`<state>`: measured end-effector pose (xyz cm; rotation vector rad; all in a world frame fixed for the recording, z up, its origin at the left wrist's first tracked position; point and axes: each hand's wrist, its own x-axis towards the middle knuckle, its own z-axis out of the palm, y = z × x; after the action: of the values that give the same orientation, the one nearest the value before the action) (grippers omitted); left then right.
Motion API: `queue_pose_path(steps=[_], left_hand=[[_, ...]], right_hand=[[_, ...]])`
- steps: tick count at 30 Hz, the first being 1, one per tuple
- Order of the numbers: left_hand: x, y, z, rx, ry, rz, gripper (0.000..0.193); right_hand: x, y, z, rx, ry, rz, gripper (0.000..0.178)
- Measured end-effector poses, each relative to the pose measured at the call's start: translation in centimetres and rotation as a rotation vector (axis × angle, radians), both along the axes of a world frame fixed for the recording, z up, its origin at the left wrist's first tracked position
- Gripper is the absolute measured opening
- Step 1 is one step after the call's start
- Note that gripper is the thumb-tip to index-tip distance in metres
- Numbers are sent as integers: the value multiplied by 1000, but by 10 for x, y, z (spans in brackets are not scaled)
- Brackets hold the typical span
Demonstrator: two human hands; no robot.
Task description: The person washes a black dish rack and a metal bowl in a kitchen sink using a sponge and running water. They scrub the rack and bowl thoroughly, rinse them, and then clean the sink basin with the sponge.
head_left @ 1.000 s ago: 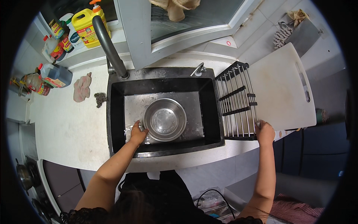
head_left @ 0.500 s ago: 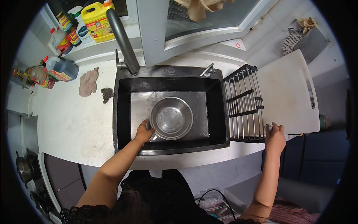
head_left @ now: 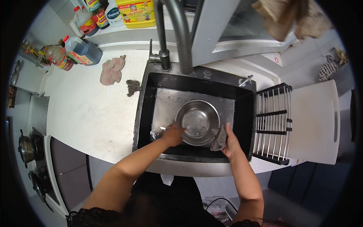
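Head view: 1 round steel bowl [head_left: 197,122] sits at frame center, slightly right, on floor of black-walled sink [head_left: 245,113]. Gap betw. bowl and sink's L wall is open; front edge is near, so less room there. Rim is unobstructed at top; lower L and lower R are taken up by 2 hands.

L hand [head_left: 174,135], at bowl's lower L rim, fingers toward the inside; cannot tell if clamped. R hand [head_left: 231,143], lower R of bowl, clamped on gray cloth [head_left: 219,140], which lies against rim.

Materials: bowl shiny, thin-rimmed, wet inside; sink floor brushed metal w/ droplets; cloth crumpled, matte. Mid R: rack [head_left: 271,132], metal rods w/ black end bars, beside sink; adj. white board [head_left: 315,121], smooth, slotted nr. its R edge. Upper L: pinkish rag [head_left: 112,70], rumpled, and dark frizzy wad [head_left: 133,87], nr. sink edge. Top center: gray curved faucet [head_left: 181,38].
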<state>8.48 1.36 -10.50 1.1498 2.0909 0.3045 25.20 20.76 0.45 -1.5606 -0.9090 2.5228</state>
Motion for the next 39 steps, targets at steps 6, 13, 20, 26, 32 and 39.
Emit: queue_pose_path(steps=[6,13,20,26,32,39], left_hand=[[-8,16,-51,-333,418,-687,44],[-54,-19,-36,-683,490,-754,47],[-81,-44,-30,-654,484,-714,48],[-72,-40,-36,-555,478,-917,45],[-87,-32,20,68,245,-606,25],[-107,-23,37,296,-552,332,19]], right_hand=[[-44,-25,-44,74,-129,228,48],[-49,-14,-61,-34,-119,145,37],[-56,-12,-76,-50,-187,66,36],[-51,-18,-74,-35,-182,-44,39],[-14,0,-55,-21,-60,-230,40],[6,2,-57,18,-18,-352,39]])
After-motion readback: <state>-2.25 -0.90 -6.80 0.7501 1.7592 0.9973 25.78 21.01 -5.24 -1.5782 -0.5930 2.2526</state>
